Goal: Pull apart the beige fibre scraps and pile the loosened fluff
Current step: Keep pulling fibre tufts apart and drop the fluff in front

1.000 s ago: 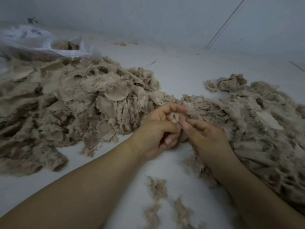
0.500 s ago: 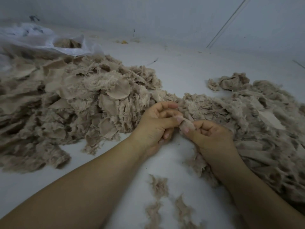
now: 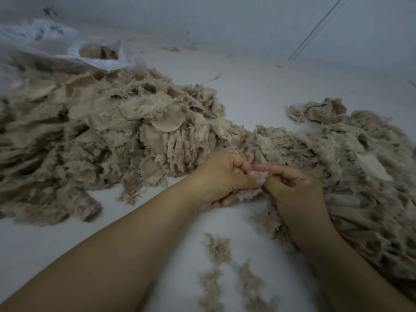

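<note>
My left hand (image 3: 221, 177) and my right hand (image 3: 295, 194) meet at the middle of the white floor, fingers curled, both pinching one small beige fibre scrap (image 3: 249, 193) between them. A big heap of beige scraps (image 3: 96, 140) lies to the left. A second heap of beige scraps and fluff (image 3: 351, 158) spreads out on the right, partly under my right wrist. The scrap is mostly hidden by my fingers.
A white plastic bag (image 3: 67, 47) holding more beige material sits at the back left. Thin tufts of fluff (image 3: 216, 248) lie on the floor between my forearms. A grey wall (image 3: 225, 21) runs along the back.
Both hands have shifted slightly lower while staying together on the scrap. My right index finger now stretches over toward the left hand's fingers.
</note>
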